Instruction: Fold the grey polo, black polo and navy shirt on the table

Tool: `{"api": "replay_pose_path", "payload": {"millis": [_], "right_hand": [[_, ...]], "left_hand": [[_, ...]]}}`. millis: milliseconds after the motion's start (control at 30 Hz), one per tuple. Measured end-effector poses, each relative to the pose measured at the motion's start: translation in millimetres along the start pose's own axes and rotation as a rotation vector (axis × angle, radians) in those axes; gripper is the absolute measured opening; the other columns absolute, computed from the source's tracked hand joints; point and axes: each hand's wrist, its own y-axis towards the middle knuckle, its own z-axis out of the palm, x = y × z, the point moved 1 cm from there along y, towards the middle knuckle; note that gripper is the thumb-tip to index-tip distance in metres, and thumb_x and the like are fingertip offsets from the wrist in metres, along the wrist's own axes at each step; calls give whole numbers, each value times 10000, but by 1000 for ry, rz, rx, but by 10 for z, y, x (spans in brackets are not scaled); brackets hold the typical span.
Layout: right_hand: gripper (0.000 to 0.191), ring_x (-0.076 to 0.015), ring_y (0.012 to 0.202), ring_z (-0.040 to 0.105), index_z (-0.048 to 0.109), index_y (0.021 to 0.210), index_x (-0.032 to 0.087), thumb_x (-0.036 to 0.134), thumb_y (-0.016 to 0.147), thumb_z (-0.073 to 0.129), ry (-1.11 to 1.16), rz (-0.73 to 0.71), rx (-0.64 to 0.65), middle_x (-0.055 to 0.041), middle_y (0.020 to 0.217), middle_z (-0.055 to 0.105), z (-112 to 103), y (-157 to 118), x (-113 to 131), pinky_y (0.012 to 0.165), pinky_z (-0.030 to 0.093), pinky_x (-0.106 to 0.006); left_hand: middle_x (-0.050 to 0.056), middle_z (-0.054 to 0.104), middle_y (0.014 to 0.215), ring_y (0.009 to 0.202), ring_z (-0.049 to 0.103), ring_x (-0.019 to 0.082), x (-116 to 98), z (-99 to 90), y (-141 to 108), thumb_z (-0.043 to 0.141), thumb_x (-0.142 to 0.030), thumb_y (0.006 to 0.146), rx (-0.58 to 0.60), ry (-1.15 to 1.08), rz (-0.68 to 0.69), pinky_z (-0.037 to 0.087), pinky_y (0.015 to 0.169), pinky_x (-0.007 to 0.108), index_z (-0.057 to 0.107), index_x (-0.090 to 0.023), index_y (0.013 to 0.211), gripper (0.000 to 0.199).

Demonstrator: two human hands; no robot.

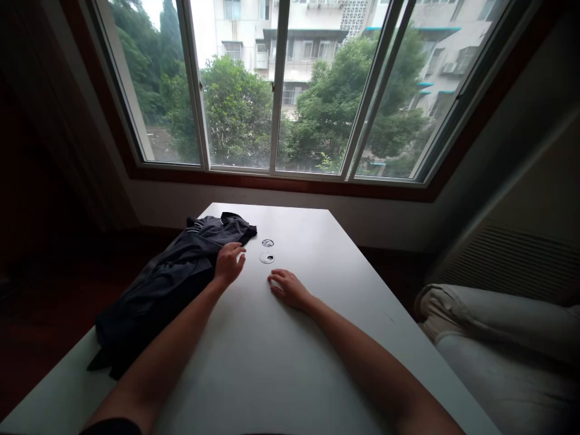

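Observation:
A dark grey and navy garment (pixel 181 266), bunched up with white stripes near its far end, lies along the left side of a white table (pixel 272 356). My left hand (pixel 230 263) is at its right edge, with thumb and fingers apart and nothing visible between them. Whether it touches the cloth I cannot tell. My right hand (pixel 290 289) rests over the tabletop, palm down, its fingers loosely spread and holding nothing. Just beyond it is a round cable-hole cover (pixel 267 258) with a dark opening. Farther back lies a round, ring-like piece (pixel 267 243).
A wide sliding window (pixel 274 172) stands beyond the table, with trees and a building outside. To the right is a pale padded seat or cushion (pixel 498 314) beside a slatted panel (pixel 512 260). A curtain (pixel 77 121) hangs at the left.

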Motion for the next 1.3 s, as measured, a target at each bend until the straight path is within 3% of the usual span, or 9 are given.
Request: {"api": "replay_pose_path", "payload": {"millis": [100,200,400,600,733,933,1033,1133,1300], "right_hand": [[354,-298,1357,576,704,1315,256,299,966,667,9,-3,-6,-125,1441,635,0,4,2,1150,451,-495],[354,-293,1362,575,705,1313,261,296,962,671,6,-4,-7,-118,1441,636,0,10,5,1155,450,-486],[354,-299,1370,568,697,1320,258,308,971,664,-8,0,4,-123,1454,628,-5,9,-1,1158,445,-495],[344,-298,1353,585,718,1289,258,298,950,682,1,3,-17,-125,1427,648,-14,12,15,1147,455,-493],[244,-270,1235,660,763,1176,261,266,958,652,60,-3,-53,-97,1309,718,-51,32,56,1084,501,-451],[251,-232,903,736,778,1037,221,251,964,540,222,146,-276,-57,1020,791,-205,51,26,863,566,-345],[274,-235,847,723,767,1007,204,301,963,514,239,258,-403,-60,962,785,-290,49,-32,820,560,-342],[308,-210,739,679,761,1013,212,346,982,485,234,345,-459,-42,867,765,-363,36,-57,743,536,-320],[251,-173,688,647,777,985,226,325,974,546,222,228,-246,-10,787,744,-457,62,105,684,484,-271]], "left_hand": [[143,577,1459,1413,443,336,362,-343,104,554,-263,960,-155,189,-199,319,1210,527,681,-201,1295,363],[204,548,1454,1386,438,388,743,-571,83,617,-295,910,-168,346,-405,310,1165,579,574,-156,1437,546],[182,641,1203,1193,556,379,943,-631,39,505,-289,993,-89,418,-447,416,1018,513,705,-189,1172,287],[158,669,1177,1131,614,339,572,-768,193,433,-260,1040,-121,341,-324,460,968,440,672,-173,1127,269],[104,708,1096,1016,671,275,-31,-755,208,390,-312,1082,-19,149,-145,483,885,353,659,-200,1055,292],[46,733,957,877,697,229,-1356,-409,-421,440,-290,1049,340,-248,139,501,786,329,679,-255,944,264],[3,748,966,859,711,225,-1831,-324,-867,504,-234,989,682,-447,497,521,762,336,733,-353,1014,259],[28,751,982,887,715,254,-1925,-353,-983,535,-194,955,781,-406,623,533,819,365,750,-384,1101,322],[68,734,1049,993,690,260,-1307,-330,-448,443,-217,1009,507,-191,317,514,946,382,739,-274,1132,326]]}}
